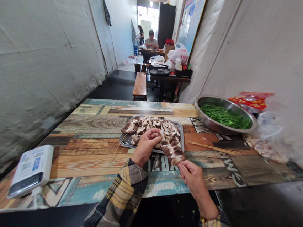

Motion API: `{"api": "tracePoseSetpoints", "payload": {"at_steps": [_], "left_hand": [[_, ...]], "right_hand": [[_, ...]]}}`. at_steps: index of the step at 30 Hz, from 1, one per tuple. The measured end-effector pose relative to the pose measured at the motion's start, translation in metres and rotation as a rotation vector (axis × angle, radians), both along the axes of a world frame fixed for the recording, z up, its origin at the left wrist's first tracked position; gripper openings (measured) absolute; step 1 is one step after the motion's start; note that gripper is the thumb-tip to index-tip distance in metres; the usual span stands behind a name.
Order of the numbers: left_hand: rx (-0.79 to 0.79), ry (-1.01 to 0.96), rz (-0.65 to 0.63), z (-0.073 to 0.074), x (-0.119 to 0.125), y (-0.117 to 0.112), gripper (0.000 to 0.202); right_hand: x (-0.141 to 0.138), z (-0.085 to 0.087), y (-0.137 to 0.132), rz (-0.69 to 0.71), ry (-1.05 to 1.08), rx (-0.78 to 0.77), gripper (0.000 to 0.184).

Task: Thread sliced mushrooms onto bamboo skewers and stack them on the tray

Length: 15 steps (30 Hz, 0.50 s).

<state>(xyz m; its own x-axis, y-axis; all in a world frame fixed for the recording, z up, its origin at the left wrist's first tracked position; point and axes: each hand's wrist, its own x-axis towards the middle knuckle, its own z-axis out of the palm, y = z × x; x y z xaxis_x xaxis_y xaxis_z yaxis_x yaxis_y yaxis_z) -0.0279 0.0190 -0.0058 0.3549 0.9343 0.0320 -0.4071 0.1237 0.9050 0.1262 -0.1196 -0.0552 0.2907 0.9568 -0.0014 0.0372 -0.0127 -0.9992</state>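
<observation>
My right hand (192,174) is closed on the near end of a mushroom skewer (174,150), with several brown-edged mushroom pieces bunched along it. At the skewer's far end, the fingers of my left hand (147,145) are pinched together on a pale mushroom piece; my fingertips partly hide it. Both hands are over the near edge of a metal tray (183,136). Cut mushrooms (150,122) are heaped in the tray. Another loaded mushroom skewer (129,126) lies at the tray's left side, its bare stick sticking out toward me.
Thin bamboo sticks (212,147) lie right of the tray. Beyond them stand a steel basin (223,129) of green chives (225,116) and plastic bags (268,135) by the wall. A white box-shaped device (32,170) with a cable sits at left. Farther back, a person (151,42) sits at another table.
</observation>
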Motion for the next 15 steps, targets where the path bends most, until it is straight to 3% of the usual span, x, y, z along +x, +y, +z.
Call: {"api": "tracePoseSetpoints", "payload": {"at_steps": [15], "left_hand": [[0.058,0.081,0.034,-0.0027,0.0007,0.0005,0.023]], "right_hand": [[-0.0008,0.0000,0.0020,0.042,-0.121,0.010,0.035]]}}
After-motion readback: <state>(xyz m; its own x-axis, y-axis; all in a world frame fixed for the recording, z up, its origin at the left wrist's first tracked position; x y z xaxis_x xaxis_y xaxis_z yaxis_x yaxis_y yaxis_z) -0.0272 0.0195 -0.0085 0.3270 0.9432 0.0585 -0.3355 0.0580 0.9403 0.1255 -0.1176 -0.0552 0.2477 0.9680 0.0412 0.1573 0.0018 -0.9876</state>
